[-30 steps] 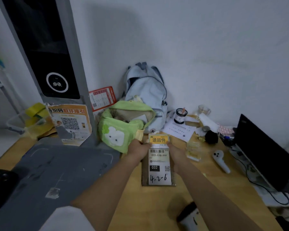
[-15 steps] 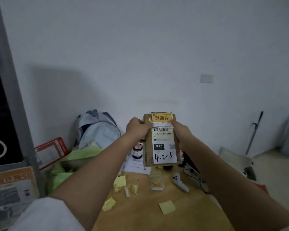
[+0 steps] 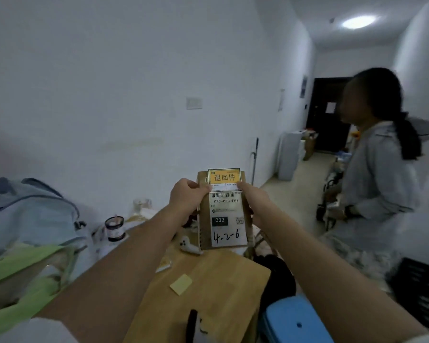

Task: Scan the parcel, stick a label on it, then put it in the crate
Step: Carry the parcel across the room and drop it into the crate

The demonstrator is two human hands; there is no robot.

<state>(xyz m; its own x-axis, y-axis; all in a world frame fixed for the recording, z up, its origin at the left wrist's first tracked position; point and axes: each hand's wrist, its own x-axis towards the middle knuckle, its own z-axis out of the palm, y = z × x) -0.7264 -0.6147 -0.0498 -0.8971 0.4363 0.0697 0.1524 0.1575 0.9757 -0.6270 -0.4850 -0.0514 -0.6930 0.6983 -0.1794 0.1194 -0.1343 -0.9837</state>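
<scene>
A flat brown parcel (image 3: 204,219) is held upright in the air past the table's right end. It carries a white shipping label (image 3: 227,219) with a barcode, "032" and handwritten "4-2-6". A yellow label (image 3: 224,177) sits at its top edge. My left hand (image 3: 186,198) grips the parcel's left side, thumb on the yellow label's lower left corner. My right hand (image 3: 254,198) grips the right side, fingers on the label's lower right corner. A dark slatted crate (image 3: 421,292) stands on the floor at the far right. A white handheld scanner (image 3: 190,246) lies on the table under the parcel.
The wooden table (image 3: 216,280) holds a yellow sticky note (image 3: 181,284), a small jar (image 3: 114,227), a green bag (image 3: 22,271) and a grey backpack (image 3: 22,209). A blue stool (image 3: 295,320) stands by the table's right end. A person in a light jacket (image 3: 379,179) stands right.
The parcel went from lying flat on the table to held up in both hands. My view swung right, bringing the hallway, the person and the crate into sight.
</scene>
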